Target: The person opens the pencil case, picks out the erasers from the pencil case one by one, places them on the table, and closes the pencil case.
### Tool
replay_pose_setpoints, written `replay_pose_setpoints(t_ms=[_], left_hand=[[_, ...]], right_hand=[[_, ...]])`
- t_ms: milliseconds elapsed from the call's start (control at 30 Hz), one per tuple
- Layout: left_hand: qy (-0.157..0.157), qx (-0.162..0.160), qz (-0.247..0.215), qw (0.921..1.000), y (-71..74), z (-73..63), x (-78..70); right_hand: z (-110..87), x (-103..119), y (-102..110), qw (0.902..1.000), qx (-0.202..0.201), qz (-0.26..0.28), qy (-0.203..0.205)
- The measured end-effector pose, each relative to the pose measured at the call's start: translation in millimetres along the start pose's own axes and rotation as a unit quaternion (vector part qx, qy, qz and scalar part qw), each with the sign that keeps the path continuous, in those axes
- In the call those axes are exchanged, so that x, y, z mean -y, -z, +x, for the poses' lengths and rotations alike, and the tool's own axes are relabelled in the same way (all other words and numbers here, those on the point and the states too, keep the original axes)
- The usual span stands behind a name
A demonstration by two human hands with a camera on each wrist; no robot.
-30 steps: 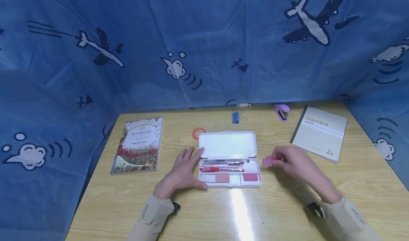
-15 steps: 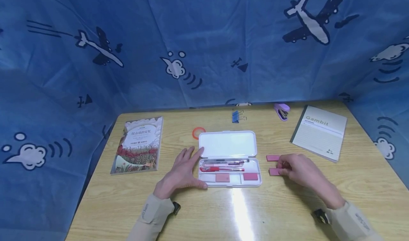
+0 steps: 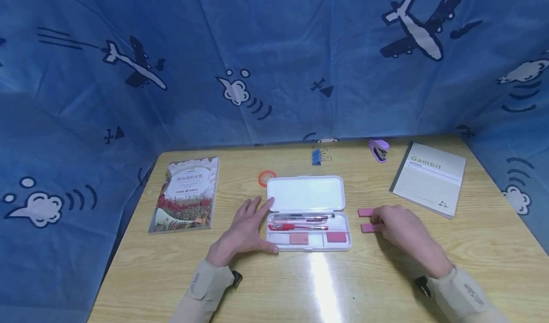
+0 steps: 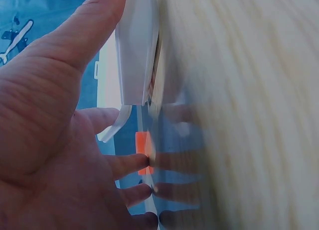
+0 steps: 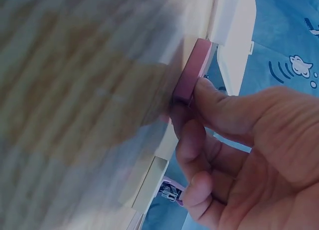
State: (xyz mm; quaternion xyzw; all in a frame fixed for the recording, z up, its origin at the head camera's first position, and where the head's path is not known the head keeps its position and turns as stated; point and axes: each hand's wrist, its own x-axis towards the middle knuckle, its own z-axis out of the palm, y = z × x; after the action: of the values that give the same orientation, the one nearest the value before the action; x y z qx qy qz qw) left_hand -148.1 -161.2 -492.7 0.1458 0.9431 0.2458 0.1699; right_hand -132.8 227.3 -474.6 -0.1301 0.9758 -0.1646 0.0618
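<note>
An open white pencil case (image 3: 305, 194) lies mid-table, holding several pens (image 3: 300, 221), a dark pink eraser (image 3: 336, 237), a lighter pink eraser (image 3: 299, 238) and a white block (image 3: 279, 238). My left hand (image 3: 245, 227) spreads its fingers along the case's left side; in the left wrist view its thumb lies along the white case wall (image 4: 135, 65). To the right of the case, my right hand (image 3: 401, 230) pinches the nearer pink eraser (image 3: 367, 228) at its right end. Another pink eraser (image 3: 365, 212) lies just behind it, its right end hidden by the fingers.
A picture-covered book (image 3: 185, 194) lies at left, a notebook (image 3: 429, 177) at right. Behind the case are an orange tape roll (image 3: 266, 178), a blue binder clip (image 3: 316, 157) and a purple stapler (image 3: 378, 150). A blue curtain (image 3: 274, 61) rises along the table's back edge.
My right hand has shifted right and nearer, away from the case. The pink pieces, bunched together at first, now lie apart as two parallel bars. My left hand has stayed put.
</note>
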Motion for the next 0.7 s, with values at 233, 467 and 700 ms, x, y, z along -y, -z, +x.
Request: replay_pose_setpoints(t_ms=[233,467,700], left_hand=[[0.003,0.0,-0.002,1.0,0.4,-1.3,0.2],[0.002,0.0,-0.001,1.0,0.0,-0.9,0.4],[0.001,0.001,0.001,1.0,-0.3,-0.4,-0.8]], right_hand=[[1.0,1.4,-0.2,0.9998,0.014,0.009,-0.015],[2.2,1.3,1.2,0.9994,0.024,0.011,-0.022],[1.5,-0.5,1.5,0.9993,0.028,0.002,-0.026]])
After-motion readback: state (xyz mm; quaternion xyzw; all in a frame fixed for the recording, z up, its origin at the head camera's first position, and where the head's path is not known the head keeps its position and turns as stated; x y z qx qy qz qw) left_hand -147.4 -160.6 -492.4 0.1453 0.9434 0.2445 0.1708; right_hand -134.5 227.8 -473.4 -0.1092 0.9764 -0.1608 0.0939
